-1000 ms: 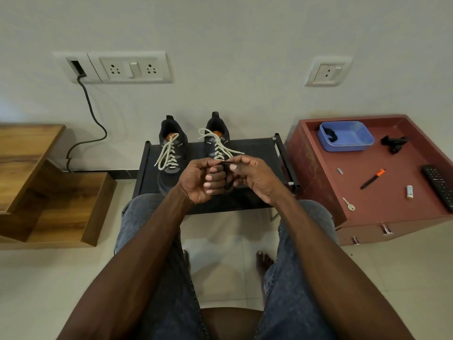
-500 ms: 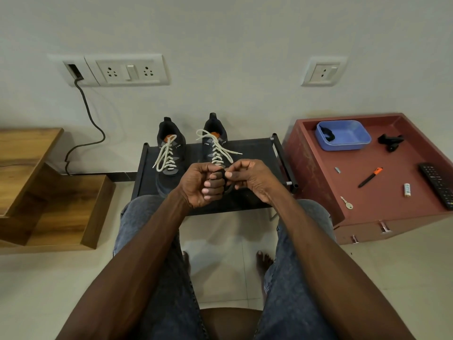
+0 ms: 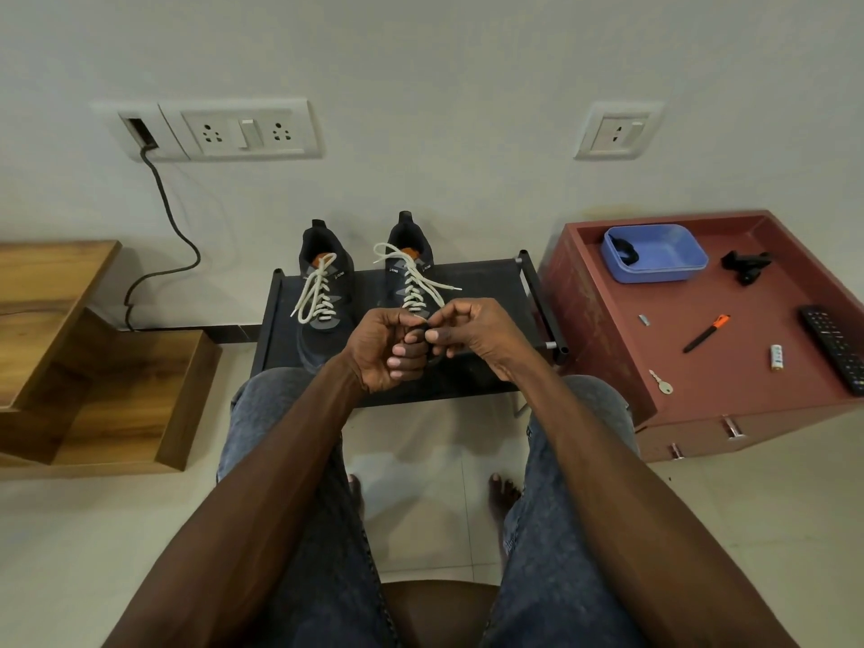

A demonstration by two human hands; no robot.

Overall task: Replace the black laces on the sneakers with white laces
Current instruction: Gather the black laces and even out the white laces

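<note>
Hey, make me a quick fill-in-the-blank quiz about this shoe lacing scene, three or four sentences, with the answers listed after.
1. Both sneakers on the black rack now carry laces coloured ____.
2. The blue tray sits on the ____ cabinet.
3. The pen on that cabinet has a cap coloured ____.
4. The left hand and right hand meet in front of the ____ sneaker.

Answers: white; red; orange; right

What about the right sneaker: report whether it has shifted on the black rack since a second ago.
No. The right sneaker sits at the same spot on the black rack.
</note>
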